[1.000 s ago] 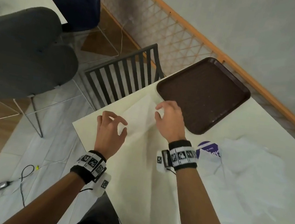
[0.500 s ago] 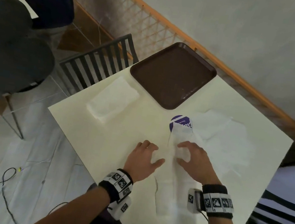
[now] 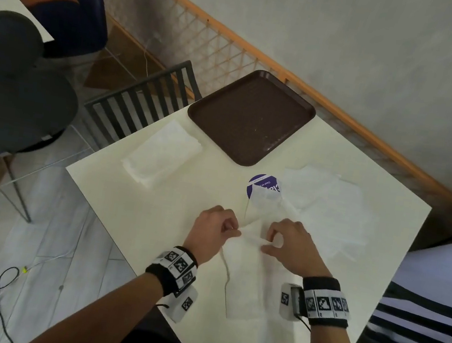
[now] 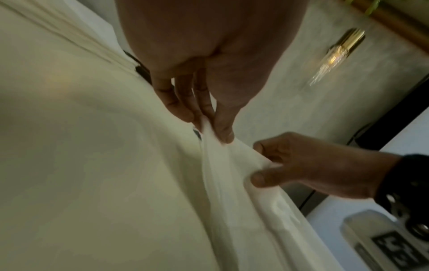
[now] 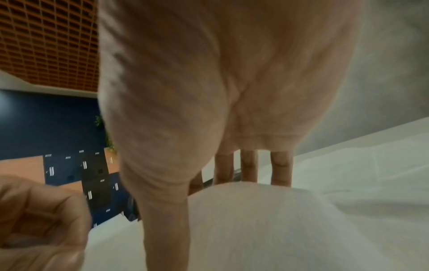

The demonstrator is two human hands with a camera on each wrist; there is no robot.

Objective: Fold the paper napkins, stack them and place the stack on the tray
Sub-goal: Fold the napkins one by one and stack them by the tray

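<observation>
A white paper napkin (image 3: 244, 278) lies on the cream table in front of me. My left hand (image 3: 218, 228) pinches its far edge between thumb and fingers, and my right hand (image 3: 287, 244) pinches the same edge a little to the right. The left wrist view shows the napkin (image 4: 223, 165) lifted into a ridge between both hands. A folded napkin stack (image 3: 162, 158) lies at the table's far left. The brown tray (image 3: 251, 116) sits bare at the far edge. Loose unfolded napkins (image 3: 327, 203) are spread to the right.
A purple round sticker (image 3: 262, 183) shows on the table (image 3: 132, 210) between tray and napkins. Slatted chairs (image 3: 138, 106) stand at the far left and at the right (image 3: 410, 342). A grey chair (image 3: 12, 89) and floor cables (image 3: 1, 294) lie left of the table.
Both hands left the folded napkin at the far left, came to the near middle, laid flat on a new napkin, and now pinch its far edge and lift it.
</observation>
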